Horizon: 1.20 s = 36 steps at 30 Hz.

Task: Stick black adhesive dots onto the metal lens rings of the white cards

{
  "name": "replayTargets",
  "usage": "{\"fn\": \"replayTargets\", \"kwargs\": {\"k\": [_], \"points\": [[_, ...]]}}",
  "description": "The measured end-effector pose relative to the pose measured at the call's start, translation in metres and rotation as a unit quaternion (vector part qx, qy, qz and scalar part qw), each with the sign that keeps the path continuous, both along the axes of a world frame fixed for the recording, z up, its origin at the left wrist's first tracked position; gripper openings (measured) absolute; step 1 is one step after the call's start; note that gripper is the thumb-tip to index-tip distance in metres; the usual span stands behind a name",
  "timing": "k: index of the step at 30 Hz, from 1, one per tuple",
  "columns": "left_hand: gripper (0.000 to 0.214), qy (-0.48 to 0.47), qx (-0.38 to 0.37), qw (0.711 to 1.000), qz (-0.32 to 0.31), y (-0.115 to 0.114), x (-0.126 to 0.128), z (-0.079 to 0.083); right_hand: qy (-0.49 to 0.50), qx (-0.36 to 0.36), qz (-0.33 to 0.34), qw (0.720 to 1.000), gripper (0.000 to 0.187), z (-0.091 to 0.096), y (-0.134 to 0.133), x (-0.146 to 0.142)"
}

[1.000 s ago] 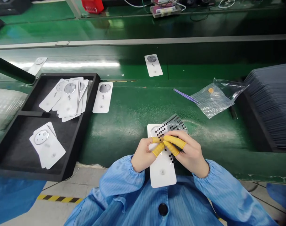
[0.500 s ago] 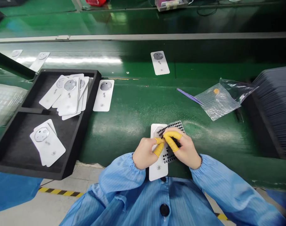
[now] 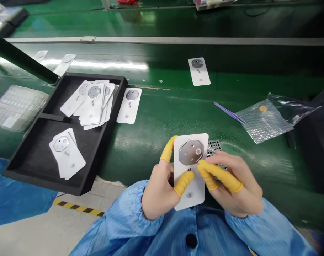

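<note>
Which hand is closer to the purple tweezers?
Right. The right hand is below the purple tweezers in the picture; the left hand is farther, down-left, holding a white panel.

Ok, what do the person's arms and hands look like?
Both arms wear loose blue sleeves with gathered ends. The left hand and right hand each have yellow finger cots over thumb and forefinger, otherwise bare.

A green table (image 3: pixel 162 103) fills the middle, a pale rail (image 3: pixel 162 41) crossing at twelve o'clock; grey floor (image 3: pixel 39 231) with yellow-black tape (image 3: pixel 79 208) at eight, a dark post (image 3: pixel 23 58) at ten.
</note>
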<state>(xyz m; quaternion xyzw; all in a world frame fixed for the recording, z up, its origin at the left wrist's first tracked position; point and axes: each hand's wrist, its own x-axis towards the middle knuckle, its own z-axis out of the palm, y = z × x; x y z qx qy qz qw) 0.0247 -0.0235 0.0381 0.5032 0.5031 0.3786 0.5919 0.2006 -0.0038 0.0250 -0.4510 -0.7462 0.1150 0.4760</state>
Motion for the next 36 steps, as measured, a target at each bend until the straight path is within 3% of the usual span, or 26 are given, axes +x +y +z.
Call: {"fn": "replayTargets", "kwargs": {"k": [4, 10, 14, 18, 36], "points": [[0.052, 0.053, 0.043, 0.998, 0.0, -0.003, 0.008, 0.003, -0.018, -0.024, 0.032, 0.999, 0.038, -0.001, -0.011, 0.001], [0.054, 0.061, 0.051, 0.997, 0.001, -0.006, 0.01, 0.007, -0.078, -0.056, 0.075, 0.993, 0.046, 0.007, -0.012, 0.013], [0.057, 0.023, 0.046, 0.999, 0.001, -0.006, 0.01, 0.01, -0.135, 0.012, 0.096, 0.986, 0.042, 0.008, -0.009, 0.011], [0.06, 0.002, 0.055, 0.998, -0.008, -0.004, 0.009, 0.014, -0.111, 0.04, 0.134, 0.984, 0.039, 0.004, -0.007, 0.01], [0.059, 0.039, 0.093, 0.995, -0.016, -0.002, 0.013, 0.013, -0.138, 0.033, 0.084, 0.986, 0.033, 0.013, -0.012, 0.008]]}}
